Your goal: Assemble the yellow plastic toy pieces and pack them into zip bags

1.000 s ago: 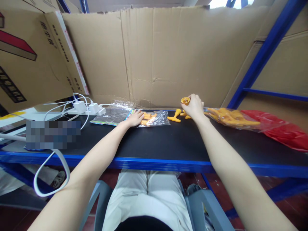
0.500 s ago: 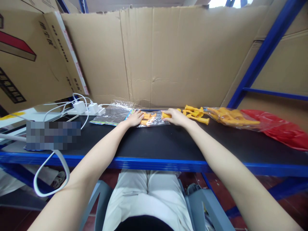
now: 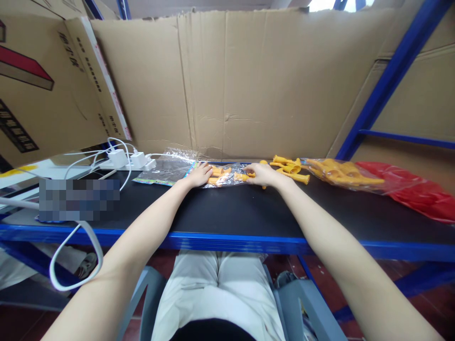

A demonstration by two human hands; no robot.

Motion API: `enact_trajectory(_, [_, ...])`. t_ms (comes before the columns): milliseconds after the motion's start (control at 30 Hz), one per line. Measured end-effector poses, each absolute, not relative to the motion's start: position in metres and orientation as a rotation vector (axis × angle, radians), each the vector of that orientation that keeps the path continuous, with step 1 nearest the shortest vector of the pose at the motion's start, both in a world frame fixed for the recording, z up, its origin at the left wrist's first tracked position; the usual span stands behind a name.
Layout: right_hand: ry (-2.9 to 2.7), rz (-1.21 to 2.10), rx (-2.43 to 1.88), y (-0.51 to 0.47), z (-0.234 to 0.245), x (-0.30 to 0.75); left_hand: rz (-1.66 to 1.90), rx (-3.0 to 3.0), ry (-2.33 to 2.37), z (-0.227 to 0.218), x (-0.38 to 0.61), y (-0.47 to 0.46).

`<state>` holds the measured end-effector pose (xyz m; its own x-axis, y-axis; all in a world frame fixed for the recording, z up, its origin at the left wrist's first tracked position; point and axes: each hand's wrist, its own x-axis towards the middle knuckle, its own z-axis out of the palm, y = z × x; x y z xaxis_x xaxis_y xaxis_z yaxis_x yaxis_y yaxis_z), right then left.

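Observation:
My left hand (image 3: pixel 200 175) lies with its fingers stretched over a clear plastic bag (image 3: pixel 229 182) on the black tabletop, pressing it down. Several yellow plastic pieces (image 3: pixel 221 172) with flared, horn-like ends are inside this bag. At the bag's right end, my right hand (image 3: pixel 262 175) is closed around another yellow piece (image 3: pixel 242 177), whose left end reaches into the bag. The grip is partly hidden behind the fingers. Right of that hand lie loose yellow pieces (image 3: pixel 289 166). To the left, a flat clear bag with a coloured border (image 3: pixel 159 174) lies beside my left hand.
Further right are a clear bag of yellow pieces (image 3: pixel 343 174) and a red plastic bag (image 3: pixel 408 189). A white power strip (image 3: pixel 142 163) with chargers and cables stands at left. Cardboard (image 3: pixel 249 85) walls off the back; a blue edge (image 3: pixel 234 240) runs along the front.
My right hand has shifted slightly, and the yellow piece in it has moved left and lower, further into the bag. My left hand stays in place.

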<state>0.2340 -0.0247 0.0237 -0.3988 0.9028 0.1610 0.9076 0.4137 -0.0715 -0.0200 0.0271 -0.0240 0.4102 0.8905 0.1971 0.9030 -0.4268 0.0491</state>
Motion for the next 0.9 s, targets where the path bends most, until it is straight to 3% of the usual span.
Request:
enact_trajectory(200, [-2.475, -0.038, -1.885, -0.028, 0.026, 0.24, -0.337, -2.575, -1.599, -0.026, -0.022, 0.03])
enact_trajectory(500, [-2.424, -0.097, -1.475, -0.02, 0.023, 0.237, -0.49, -2.639, -1.712, -0.024, -0.022, 0.029])
enact_trajectory(900, [-2.229, 0.513, -1.271, -0.013, 0.02, 0.243, -1.27, -2.823, -1.837, -0.022, -0.02, 0.026])
